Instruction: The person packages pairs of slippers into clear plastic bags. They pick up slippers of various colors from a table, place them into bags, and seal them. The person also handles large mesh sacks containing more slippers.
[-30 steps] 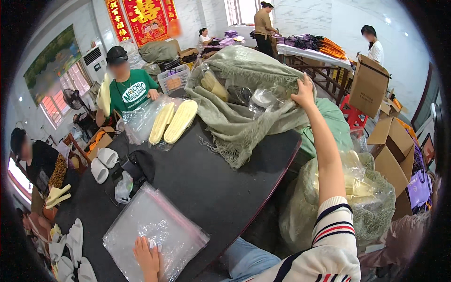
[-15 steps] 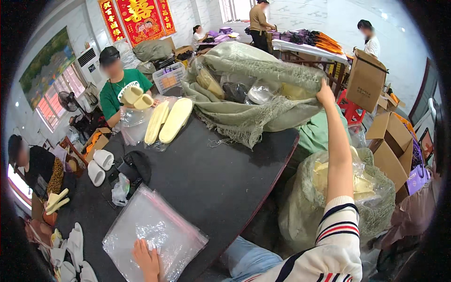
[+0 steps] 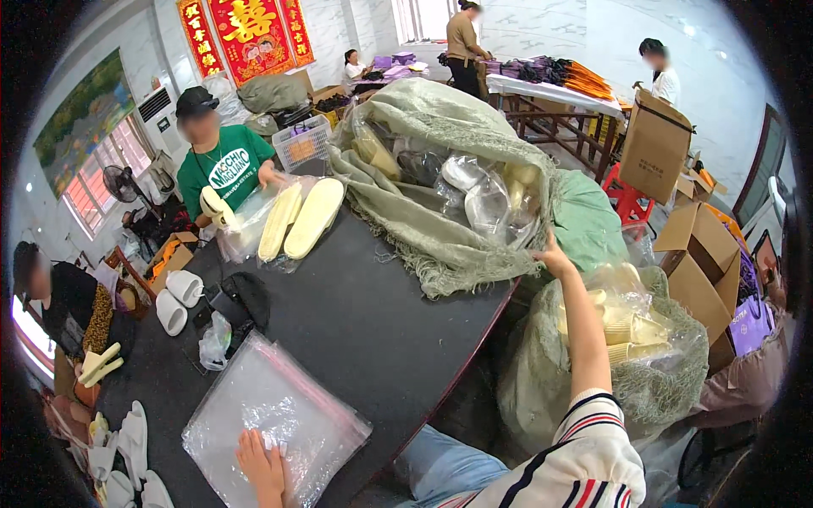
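Observation:
My left hand (image 3: pixel 262 466) lies flat on a stack of clear plastic bags (image 3: pixel 279 389) at the near part of the dark table (image 3: pixel 385 326). With my right arm stretched out, my right hand (image 3: pixel 552 256) grips the frayed rim of a large grey-green woven sack (image 3: pixel 449 110) at the table's far right. Through the sack's wide mouth show bagged slippers (image 3: pixel 487 203), some pale yellow, some clear or whitish, some dark. Left of the sack, a pair of pale yellow slippers (image 3: pixel 313 218) rests on clear plastic.
Across the table a person in a green shirt (image 3: pixel 229 169) holds a yellow slipper. White slippers (image 3: pixel 179 296) and a small plastic bag (image 3: pixel 216 340) lie at the left. Another woven sack (image 3: pixel 542 364) of bagged yellow slippers stands beside my right arm, near open cardboard boxes (image 3: pixel 699 262).
My right hand has drawn the sack's rim down and nearer, so its mouth gapes wider and more slippers show. The person in green has lowered the slippers. My left hand stays put.

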`<state>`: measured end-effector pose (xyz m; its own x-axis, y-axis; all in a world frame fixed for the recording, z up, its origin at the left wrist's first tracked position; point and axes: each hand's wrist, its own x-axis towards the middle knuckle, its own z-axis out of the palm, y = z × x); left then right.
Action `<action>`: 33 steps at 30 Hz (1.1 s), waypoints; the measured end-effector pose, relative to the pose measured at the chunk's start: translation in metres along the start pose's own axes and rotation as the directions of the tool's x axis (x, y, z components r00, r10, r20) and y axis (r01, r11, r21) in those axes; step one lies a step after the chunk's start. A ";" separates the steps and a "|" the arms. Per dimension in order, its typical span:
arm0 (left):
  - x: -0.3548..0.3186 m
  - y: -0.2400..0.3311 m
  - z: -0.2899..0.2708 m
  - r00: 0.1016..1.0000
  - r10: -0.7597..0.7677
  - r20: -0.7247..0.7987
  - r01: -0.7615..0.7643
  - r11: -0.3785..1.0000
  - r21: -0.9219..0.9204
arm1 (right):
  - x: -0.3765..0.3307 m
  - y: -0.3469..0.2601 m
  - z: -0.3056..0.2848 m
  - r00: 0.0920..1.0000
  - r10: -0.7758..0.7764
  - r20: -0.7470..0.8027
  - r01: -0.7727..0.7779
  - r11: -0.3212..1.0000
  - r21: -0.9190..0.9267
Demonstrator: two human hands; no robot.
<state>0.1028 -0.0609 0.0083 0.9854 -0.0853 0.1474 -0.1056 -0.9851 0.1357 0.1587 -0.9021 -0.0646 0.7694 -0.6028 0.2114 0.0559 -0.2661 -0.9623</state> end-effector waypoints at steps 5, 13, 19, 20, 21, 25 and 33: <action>0.015 0.010 0.013 0.998 0.066 0.016 -0.064 0.996 -0.065 | 0.035 -0.001 -0.098 0.935 0.049 -0.351 -0.223 0.850 -0.478; 0.015 0.010 0.013 0.996 0.095 -0.002 -0.095 0.993 -0.068 | 0.054 -0.085 -0.091 0.416 -0.514 -0.750 0.061 0.839 -0.541; 0.000 0.004 -0.001 0.999 0.036 -0.012 -0.036 0.999 -0.017 | 0.013 -0.191 0.054 0.854 -0.499 -0.147 0.337 0.747 -0.573; -0.001 0.004 0.000 0.999 0.036 -0.019 -0.037 0.999 -0.026 | 0.015 -0.192 0.069 0.822 -0.569 -0.016 0.320 0.486 -0.813; -0.001 0.004 0.001 0.999 0.031 -0.026 -0.032 0.999 -0.030 | 0.015 -0.194 0.076 0.905 -0.424 -0.032 0.212 0.518 -0.829; 0.009 0.019 -0.003 1.000 0.025 -0.002 -0.025 0.996 -0.089 | 0.049 -0.159 0.064 0.993 -0.080 -0.090 -0.037 0.514 -0.857; 0.001 0.007 -0.003 1.000 -0.002 -0.022 0.001 0.997 -0.073 | 0.052 -0.249 0.133 0.903 -0.416 0.108 0.273 0.363 -0.891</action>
<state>0.1023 -0.0673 0.0124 0.9824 -0.0798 0.1690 -0.1144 -0.9717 0.2066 0.2689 -0.7672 0.1637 0.7401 -0.3529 0.5725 -0.3363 -0.9314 -0.1394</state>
